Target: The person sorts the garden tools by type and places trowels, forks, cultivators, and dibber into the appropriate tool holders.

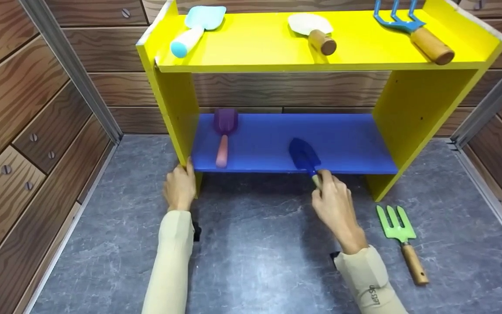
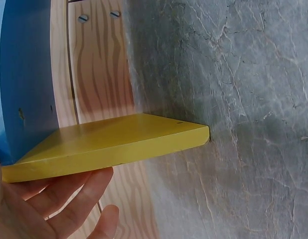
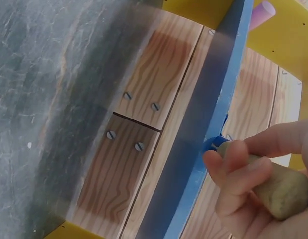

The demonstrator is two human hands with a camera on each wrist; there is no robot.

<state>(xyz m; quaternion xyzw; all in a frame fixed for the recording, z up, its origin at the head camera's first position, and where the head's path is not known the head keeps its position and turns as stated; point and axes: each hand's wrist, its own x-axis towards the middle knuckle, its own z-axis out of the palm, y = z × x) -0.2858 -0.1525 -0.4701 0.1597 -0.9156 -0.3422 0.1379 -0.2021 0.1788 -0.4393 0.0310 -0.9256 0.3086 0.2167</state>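
My right hand [image 1: 334, 203] grips the light handle of a dark blue trowel [image 1: 304, 153]. The trowel's blade lies over the blue lower board [image 1: 262, 141] of a yellow shelf unit, its handle sticking out past the front edge. In the right wrist view the fingers wrap around the handle [image 3: 283, 191]. At the unit's left side panel [image 1: 170, 104], my left hand [image 1: 180, 187] holds the front edge, fingers along the outer face. To the left on the blue board rests a purple scoop [image 1: 225, 122] with a pink handle.
Up on the yellow top board [image 1: 251, 48] lie a light blue shovel [image 1: 205, 18], a white-bladed trowel [image 1: 310, 24] and a blue hand fork [image 1: 432, 43]. A green hand fork [image 1: 401, 229] lies on the grey floor at right. Wood-patterned walls [image 1: 24, 109] enclose the space.
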